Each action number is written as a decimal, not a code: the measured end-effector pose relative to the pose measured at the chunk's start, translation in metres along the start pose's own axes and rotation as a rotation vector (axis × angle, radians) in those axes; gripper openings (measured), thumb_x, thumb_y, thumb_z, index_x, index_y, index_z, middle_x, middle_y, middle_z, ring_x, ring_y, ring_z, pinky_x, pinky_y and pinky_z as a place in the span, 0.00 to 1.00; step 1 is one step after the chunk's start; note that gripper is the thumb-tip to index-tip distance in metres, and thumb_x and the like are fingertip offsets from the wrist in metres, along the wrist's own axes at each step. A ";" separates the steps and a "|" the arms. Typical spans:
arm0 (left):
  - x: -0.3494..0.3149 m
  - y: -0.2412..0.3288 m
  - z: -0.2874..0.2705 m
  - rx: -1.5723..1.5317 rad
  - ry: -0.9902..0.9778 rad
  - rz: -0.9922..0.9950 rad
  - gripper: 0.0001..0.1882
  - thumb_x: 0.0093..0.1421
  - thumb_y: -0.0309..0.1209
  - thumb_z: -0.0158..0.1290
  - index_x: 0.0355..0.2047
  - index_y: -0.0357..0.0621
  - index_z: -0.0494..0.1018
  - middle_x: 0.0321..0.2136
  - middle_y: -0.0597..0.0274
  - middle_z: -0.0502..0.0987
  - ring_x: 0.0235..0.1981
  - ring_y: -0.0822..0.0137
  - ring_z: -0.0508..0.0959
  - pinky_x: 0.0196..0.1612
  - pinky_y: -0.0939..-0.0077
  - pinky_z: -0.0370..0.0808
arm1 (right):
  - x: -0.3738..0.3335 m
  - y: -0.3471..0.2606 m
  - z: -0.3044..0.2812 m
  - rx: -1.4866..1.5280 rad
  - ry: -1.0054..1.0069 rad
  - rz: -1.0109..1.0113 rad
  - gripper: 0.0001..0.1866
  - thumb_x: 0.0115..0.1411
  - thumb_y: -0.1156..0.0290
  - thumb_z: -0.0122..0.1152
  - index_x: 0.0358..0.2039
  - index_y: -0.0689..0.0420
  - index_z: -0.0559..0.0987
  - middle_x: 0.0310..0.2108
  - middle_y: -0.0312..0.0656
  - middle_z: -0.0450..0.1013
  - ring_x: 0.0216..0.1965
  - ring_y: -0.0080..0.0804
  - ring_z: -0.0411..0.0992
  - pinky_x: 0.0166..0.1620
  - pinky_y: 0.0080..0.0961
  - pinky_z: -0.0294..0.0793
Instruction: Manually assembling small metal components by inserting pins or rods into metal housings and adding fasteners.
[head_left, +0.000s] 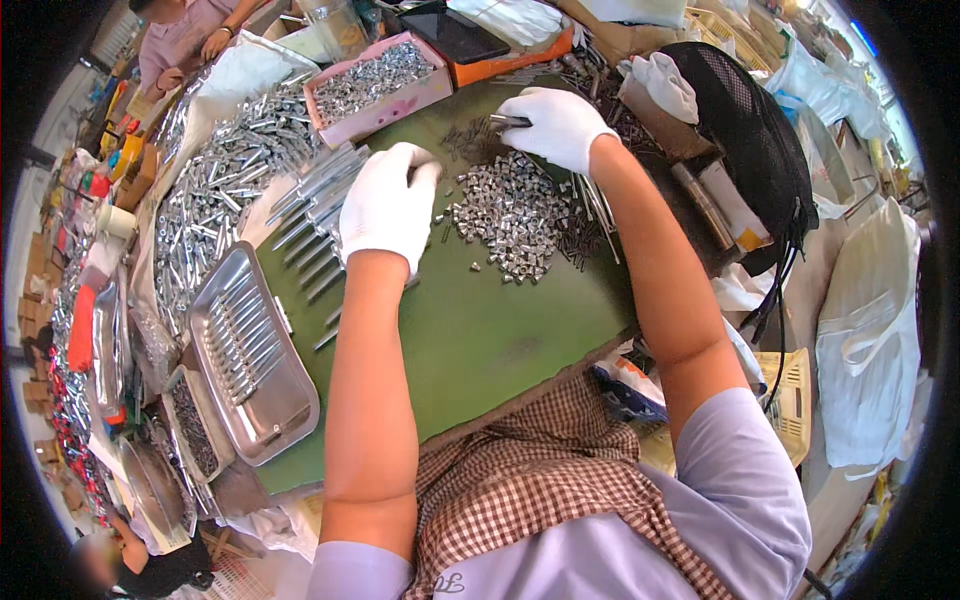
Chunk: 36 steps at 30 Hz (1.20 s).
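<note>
My right hand (555, 128), in a white glove, pinches a short metal rod (511, 121) that points left, above the far part of the green work board (480, 345). Just below it lies a heap of small silver metal caps (510, 215), with small dark pins (580, 238) along its right side. My left hand (388, 205), gloved too, is at the right end of a row of slim metal rods (318, 215). Its fingers are curled, and the palm side is hidden, so what they hold does not show.
Left of the board stands a steel tray (303, 418) with rods lined up inside. Beyond it spreads a big pile of metal tubes (230, 185). A pink box (395, 112) of small metal parts sits at the back. A black mesh bag (750, 130) is at right.
</note>
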<state>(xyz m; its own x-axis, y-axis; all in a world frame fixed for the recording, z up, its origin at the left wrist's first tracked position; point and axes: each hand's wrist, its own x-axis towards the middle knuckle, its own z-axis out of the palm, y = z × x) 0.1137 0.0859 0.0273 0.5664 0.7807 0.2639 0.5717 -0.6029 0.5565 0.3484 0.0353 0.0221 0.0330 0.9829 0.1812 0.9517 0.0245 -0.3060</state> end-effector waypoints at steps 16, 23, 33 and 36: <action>0.000 0.013 0.037 -0.086 0.146 0.192 0.13 0.58 0.34 0.56 0.42 0.47 0.77 0.36 0.53 0.79 0.39 0.54 0.78 0.44 0.65 0.74 | -0.005 -0.011 -0.002 0.345 -0.037 0.061 0.17 0.55 0.62 0.61 0.40 0.61 0.80 0.27 0.45 0.74 0.30 0.31 0.71 0.38 0.27 0.71; 0.004 0.012 0.039 -0.161 0.233 0.265 0.10 0.58 0.33 0.57 0.38 0.45 0.78 0.33 0.56 0.80 0.35 0.58 0.80 0.41 0.69 0.75 | -0.009 -0.022 -0.007 0.485 -0.117 0.080 0.21 0.55 0.55 0.59 0.43 0.58 0.80 0.34 0.53 0.77 0.36 0.47 0.75 0.42 0.34 0.73; 0.002 0.006 0.027 -0.160 -0.029 0.116 0.12 0.57 0.32 0.55 0.40 0.42 0.78 0.36 0.54 0.81 0.39 0.59 0.81 0.46 0.71 0.74 | -0.014 -0.016 -0.020 0.139 -0.262 -0.029 0.15 0.53 0.62 0.61 0.36 0.60 0.80 0.28 0.51 0.75 0.31 0.43 0.74 0.38 0.33 0.72; 0.003 0.005 0.021 -0.152 -0.092 0.135 0.13 0.57 0.32 0.55 0.42 0.43 0.77 0.38 0.53 0.80 0.41 0.58 0.80 0.47 0.70 0.74 | -0.017 -0.014 -0.022 0.142 -0.352 -0.056 0.14 0.52 0.62 0.62 0.34 0.60 0.80 0.27 0.50 0.75 0.29 0.42 0.74 0.37 0.33 0.72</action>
<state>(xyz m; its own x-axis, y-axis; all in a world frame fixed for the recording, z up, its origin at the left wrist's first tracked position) 0.1302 0.0817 0.0142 0.6873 0.6723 0.2750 0.3951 -0.6637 0.6351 0.3417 0.0142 0.0436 -0.1479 0.9813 -0.1229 0.8964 0.0805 -0.4359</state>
